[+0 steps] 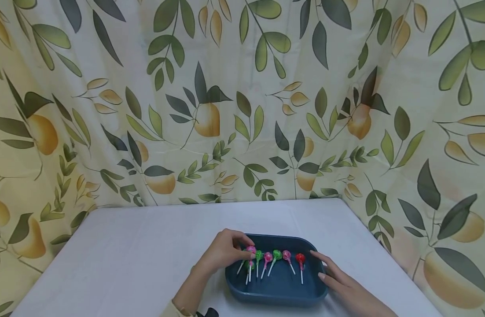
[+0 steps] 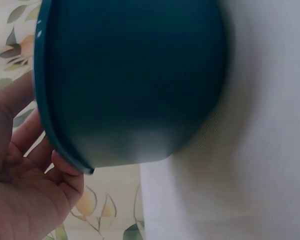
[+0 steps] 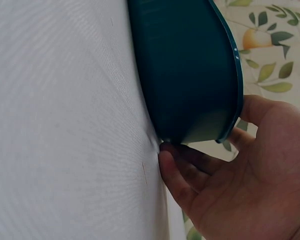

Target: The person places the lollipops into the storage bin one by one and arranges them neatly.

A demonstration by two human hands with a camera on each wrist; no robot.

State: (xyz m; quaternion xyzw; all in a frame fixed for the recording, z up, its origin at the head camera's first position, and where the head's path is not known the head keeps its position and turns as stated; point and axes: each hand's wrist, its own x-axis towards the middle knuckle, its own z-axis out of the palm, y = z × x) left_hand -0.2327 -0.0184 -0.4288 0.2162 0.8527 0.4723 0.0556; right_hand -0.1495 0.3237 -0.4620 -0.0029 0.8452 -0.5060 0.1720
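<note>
A dark blue-green tray [image 1: 282, 293] with rounded corners stands near the table's front. Across it lie several lollipops with white sticks: a red lollipop [image 1: 300, 258] at the right, pink and green ones in a row to its left. My left hand [image 1: 220, 252] reaches over the tray's left end and pinches a pink lollipop [image 1: 251, 249] between thumb and fingers. Beneath it sits a green lollipop [image 1: 250, 265], partly covered. My right hand [image 1: 341, 281] touches the tray's right end with extended fingers. In both wrist views the tray wall [image 2: 135, 85] hides the lollipops.
A white cloth covers the table [image 1: 147, 255]. Behind it and along both sides hangs a curtain [image 1: 242, 145] printed with leaves and fruit. A small black object [image 1: 208, 312] shows at the bottom edge beside my left wrist.
</note>
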